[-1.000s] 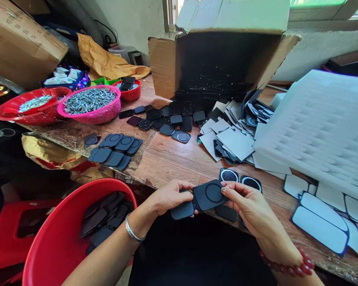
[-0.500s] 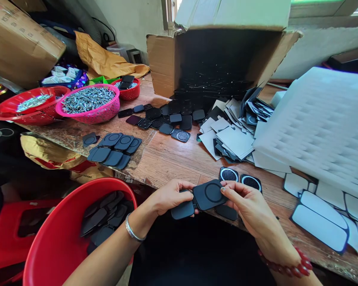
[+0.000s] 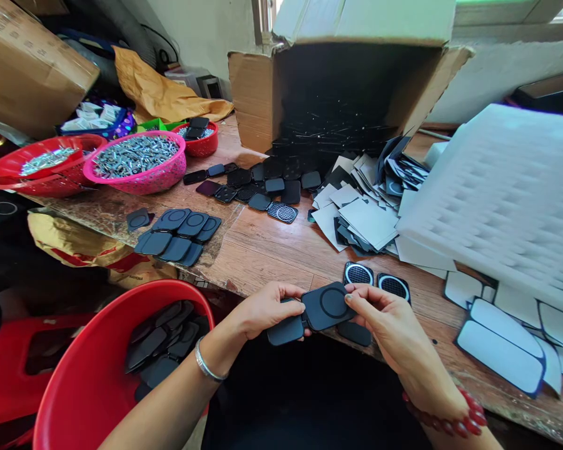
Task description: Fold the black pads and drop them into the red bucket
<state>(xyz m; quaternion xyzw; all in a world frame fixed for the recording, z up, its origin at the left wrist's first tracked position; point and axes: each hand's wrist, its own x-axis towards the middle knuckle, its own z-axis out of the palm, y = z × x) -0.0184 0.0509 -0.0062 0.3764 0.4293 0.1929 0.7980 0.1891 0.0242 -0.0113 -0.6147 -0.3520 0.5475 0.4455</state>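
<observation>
My left hand (image 3: 272,310) grasps a hinged black piece (image 3: 316,312), thumb on top by the hinge, fingertips showing below. My right hand (image 3: 389,315) pinches the far edge of its ringed panel between thumb and fingers. The piece lies opened out between my hands, above my lap at the bench edge; the only marking I see on it is a circular outline.

Just beyond my right fingers, two mesh-faced parts (image 3: 359,274) with white rings lie on the wooden bench (image 3: 267,250). To the left sits a cluster of black panels (image 3: 176,240), several with the same circle. Below them, a red bucket (image 3: 75,369) holds more dark pieces.

Farther out, a pink basket (image 3: 122,181) brims with small metal parts, and loose cards (image 3: 368,219) spill before an open cardboard box (image 3: 252,103). At upper left, a brown carton (image 3: 37,75) carries rows of printed characters, too blurred to read. Print on a tan sack (image 3: 70,240) beneath the bench is illegible too.
</observation>
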